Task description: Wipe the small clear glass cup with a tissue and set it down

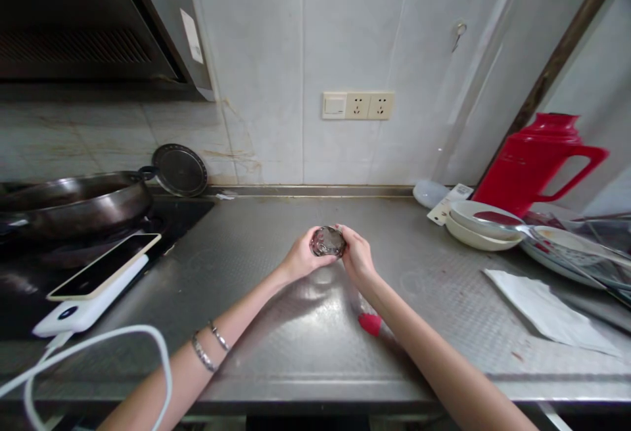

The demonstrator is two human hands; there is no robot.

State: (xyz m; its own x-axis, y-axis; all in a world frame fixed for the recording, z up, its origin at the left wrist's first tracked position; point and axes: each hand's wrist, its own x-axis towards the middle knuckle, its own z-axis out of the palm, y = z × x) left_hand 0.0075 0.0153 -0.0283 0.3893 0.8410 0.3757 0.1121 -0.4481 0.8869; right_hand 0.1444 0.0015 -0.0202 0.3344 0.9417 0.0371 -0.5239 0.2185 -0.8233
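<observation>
Both hands meet over the middle of the steel counter (276,359) around a small round glassy thing (328,242). It looks grey and see-through with a darker, patterned rim; its exact kind I cannot make out. My left hand (304,255) grips it from the left, with the thumb along its near edge. On the right side, the fingers of my right hand (355,251) are curled against it. Beneath my right forearm lies a tool with a red end (369,323), partly hidden by the arm.
At left, a wide metal pan (98,204) sits on the black stove, near a phone (106,267) on a white power bank (89,305) with a looping cable (140,330). Rightward are a red thermos jug (530,165), stacked bowls (480,237) and a white napkin (547,309).
</observation>
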